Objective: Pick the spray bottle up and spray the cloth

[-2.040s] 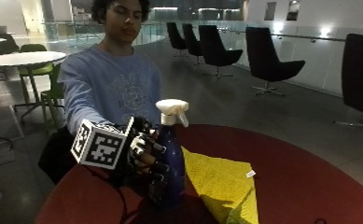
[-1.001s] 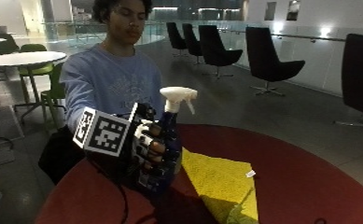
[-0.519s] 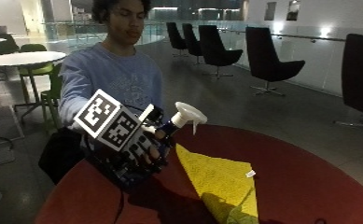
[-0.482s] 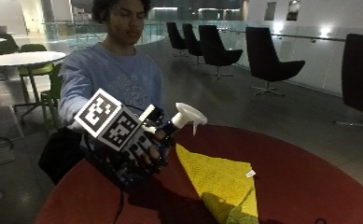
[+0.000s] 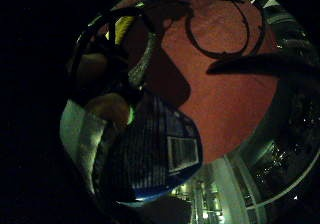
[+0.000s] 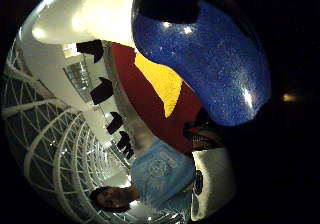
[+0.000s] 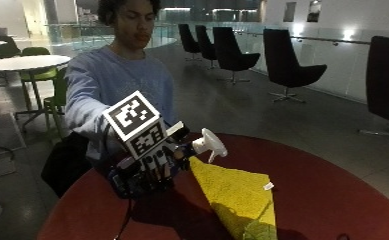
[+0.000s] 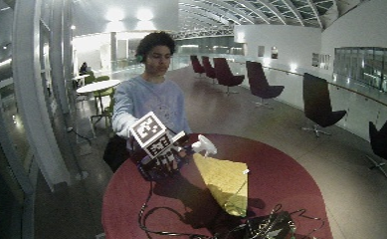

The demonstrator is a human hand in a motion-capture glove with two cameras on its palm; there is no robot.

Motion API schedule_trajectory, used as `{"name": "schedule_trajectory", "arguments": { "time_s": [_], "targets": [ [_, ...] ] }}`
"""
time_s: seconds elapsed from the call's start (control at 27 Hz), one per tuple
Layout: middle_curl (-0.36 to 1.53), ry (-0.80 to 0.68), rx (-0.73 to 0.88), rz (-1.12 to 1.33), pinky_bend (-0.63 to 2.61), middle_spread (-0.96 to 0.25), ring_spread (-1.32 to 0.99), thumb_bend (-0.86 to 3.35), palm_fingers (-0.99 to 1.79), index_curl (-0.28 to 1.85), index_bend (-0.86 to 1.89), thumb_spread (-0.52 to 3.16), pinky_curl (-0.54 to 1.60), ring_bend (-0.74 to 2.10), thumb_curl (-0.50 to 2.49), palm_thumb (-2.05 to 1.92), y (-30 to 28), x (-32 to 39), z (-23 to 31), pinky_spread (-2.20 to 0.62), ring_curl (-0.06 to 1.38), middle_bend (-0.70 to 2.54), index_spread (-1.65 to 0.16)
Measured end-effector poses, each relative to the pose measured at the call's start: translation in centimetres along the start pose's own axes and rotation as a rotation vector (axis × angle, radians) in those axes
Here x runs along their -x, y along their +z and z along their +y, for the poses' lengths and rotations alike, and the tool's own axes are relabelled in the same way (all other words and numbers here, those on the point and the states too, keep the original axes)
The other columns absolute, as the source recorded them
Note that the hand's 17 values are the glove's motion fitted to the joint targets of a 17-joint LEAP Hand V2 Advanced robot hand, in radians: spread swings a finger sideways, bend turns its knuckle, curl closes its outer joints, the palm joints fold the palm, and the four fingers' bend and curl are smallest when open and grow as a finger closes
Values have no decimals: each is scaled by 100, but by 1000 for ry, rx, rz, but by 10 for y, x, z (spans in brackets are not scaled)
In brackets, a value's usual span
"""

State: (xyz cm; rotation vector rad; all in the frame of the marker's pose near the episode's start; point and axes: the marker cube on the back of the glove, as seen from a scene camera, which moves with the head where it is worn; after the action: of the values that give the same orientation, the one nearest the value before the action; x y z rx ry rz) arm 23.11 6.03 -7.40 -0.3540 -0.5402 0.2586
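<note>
Blue translucent plastic makes up the body of the spray bottle (image 7: pixel 153 172), which the gloved right hand (image 7: pixel 155 167) holds lifted off the red round counter (image 7: pixel 327 200), tipped so its white trigger head (image 7: pixel 209 145) points down toward the yellow cloth (image 7: pixel 237 197). The grip is wrapped round the bottle's body, fingers curled about it just below the neck; whether a finger sits on the trigger I cannot tell. In the thumb-side palm view the bottle (image 6: pixel 210 59) fills the frame close against the palm, its surface glossy and smooth, so it looks likely to slip if taken low. The waist under the head seems the sensible place to hold. It looks rigid and fairly light. The cloth lies flat toward the counter's near edge, soft and nubbly like microfibre, folded to a point nearest the nozzle, a small white tag (image 7: pixel 268 186) at one corner.
</note>
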Motion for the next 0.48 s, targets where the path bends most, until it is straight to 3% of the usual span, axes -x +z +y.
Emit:
{"name": "schedule_trajectory", "arguments": {
  "time_s": [0.48],
  "targets": [
    [39,37,24,48,42,1,5,-2,87,22,8,82,36,52,68,98,3,7,0,25,35,28,-31]
  ]
}}
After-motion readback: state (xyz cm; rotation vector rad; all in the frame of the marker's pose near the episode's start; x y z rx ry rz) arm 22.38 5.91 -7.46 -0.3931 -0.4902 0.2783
